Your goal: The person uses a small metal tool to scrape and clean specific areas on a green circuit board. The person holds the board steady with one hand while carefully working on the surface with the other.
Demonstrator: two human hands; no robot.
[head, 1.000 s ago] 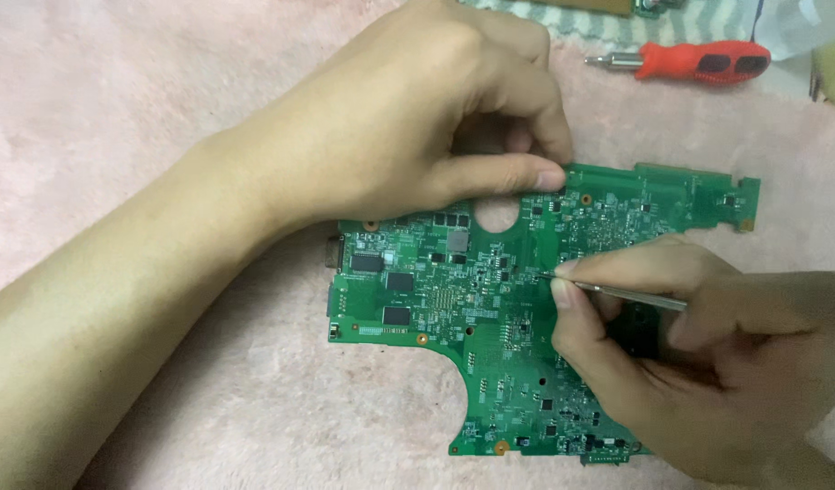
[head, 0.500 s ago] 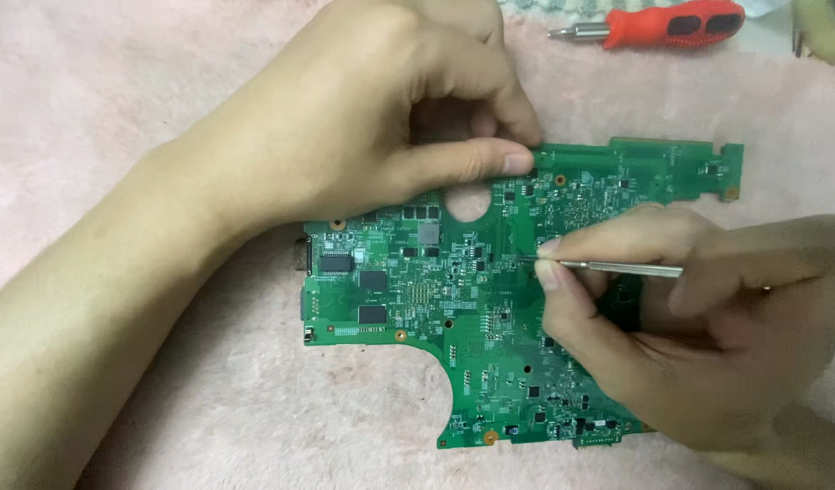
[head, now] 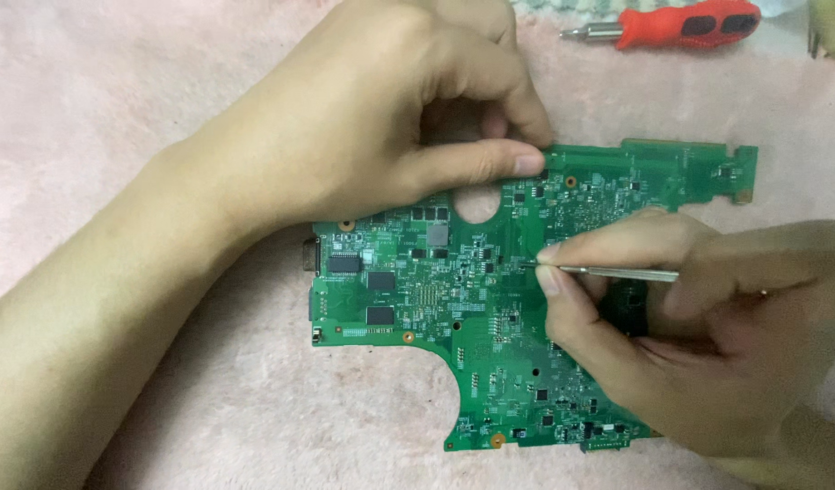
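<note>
One flat green printed circuit board point(head: 454, 281), irregular in outline with a round cut-out near its far edge and a curved notch on its near edge, lies component side up on a pink fuzzy cloth point(head: 118, 109) that covers the tabletop. The soft cloth gives the underside a cushioned seat — judged to keep the board from sliding or scratching.

The left hand point(head: 381, 118) reaches in from the near left. Its fingers are curled narrow at the far edge of the board, with the thumb pressed flat on the upper face just beside the round cut-out. This pins the board in place, apparently to steady it against the pressure of the tool.

The right hand point(head: 708, 336) enters from the near right and rests on the right part of the board. It is closed in a pen-style pinch on one thin silver metal probe point(head: 617, 273), held nearly level, with its tip on the small components at the centre of the board. The heel of the hand lying on the board suggests bracing for fine control.

One screwdriver with a red and black handle point(head: 685, 24) lies at the far right on the cloth — well apart from both hands.

Count: one board, one probe, one screwdriver, two hands.
</note>
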